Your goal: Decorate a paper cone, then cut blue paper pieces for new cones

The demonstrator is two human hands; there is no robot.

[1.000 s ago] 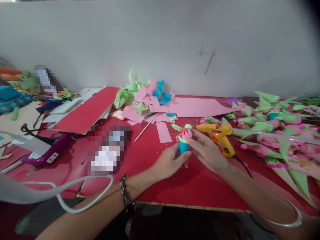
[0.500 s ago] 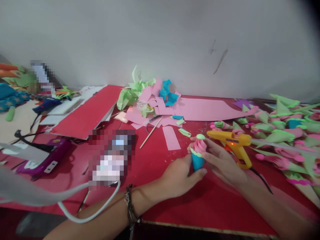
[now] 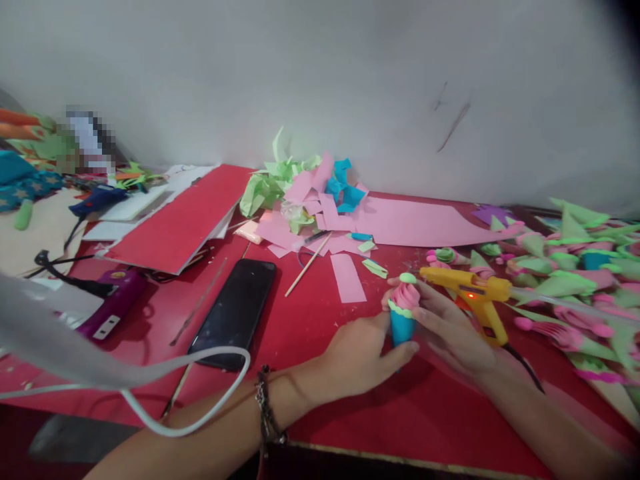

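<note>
Between my two hands, upright above the red table, is a paper ice cream cone (image 3: 403, 325). It has a blue cone base, a wavy light-green rim, a pink pleated swirl and a pale green ball on top. My left hand (image 3: 363, 353) is closed around the cone's lower left, thumb across the front. From the other side, my right hand (image 3: 453, 330) pinches the cone near the rim, its fingertips partly behind the swirl. A yellow glue gun (image 3: 473, 297), its orange light glowing, lies just beyond my right hand.
Many finished green and pink paper cones (image 3: 570, 287) are piled at the right. Pink, green and blue paper scraps (image 3: 320, 200) heap against the wall. A wooden stick (image 3: 308, 264), a black phone (image 3: 235, 313), a white cable (image 3: 200, 427) and a purple power strip (image 3: 113, 307) lie leftward.
The view has shifted slightly, so everything sits a little further right. The phone's screen now shows dark. Both hands keep hold of the paper ice cream cone.
</note>
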